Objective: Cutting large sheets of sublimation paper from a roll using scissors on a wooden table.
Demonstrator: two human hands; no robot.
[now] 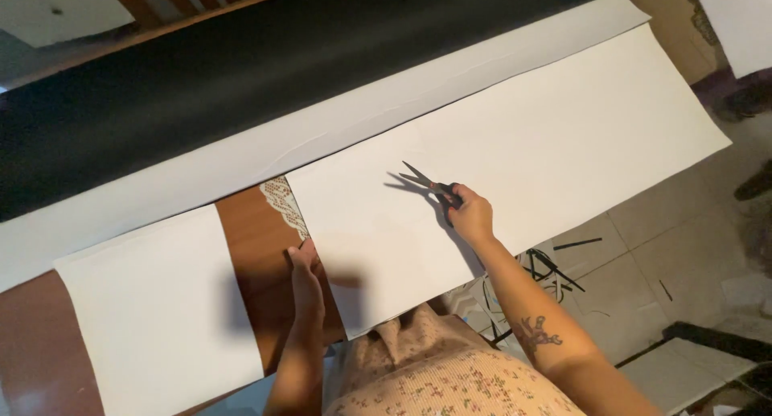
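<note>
The landmark is the large white sheet (515,151), which lies flat across the wooden table (257,255) and reaches from the table's middle to its right end, with its near edge overhanging the table.

Right hand (470,215): rests on the large white sheet, near the sheet's centre. It is closed around the handles of the scissors (430,184). The blades point up and to the left from the hand, lie close over the sheet surface and appear slightly parted. The hand and scissors cast a dark shadow on the sheet just to their left.

Left hand (305,275): lies flat, fingers extended, on bare wood just beside the large white sheet's left edge. It grips nothing. Whether the fingertips touch the sheet edge cannot be told.

Adjacent items:
- 1 strip of white lace (285,207) lies on the wood, touching the large white sheet's upper left corner.
- 1 smaller white sheet (153,303) lies left of the large white sheet, with a band of bare wood between them.
- 1 long white strip (322,135) runs along the far edge of the large white sheet, and black material (241,70) lies beyond it.
- Black and white offcuts (547,267) lie on the tiled floor (643,247) below the large white sheet's near edge.
</note>
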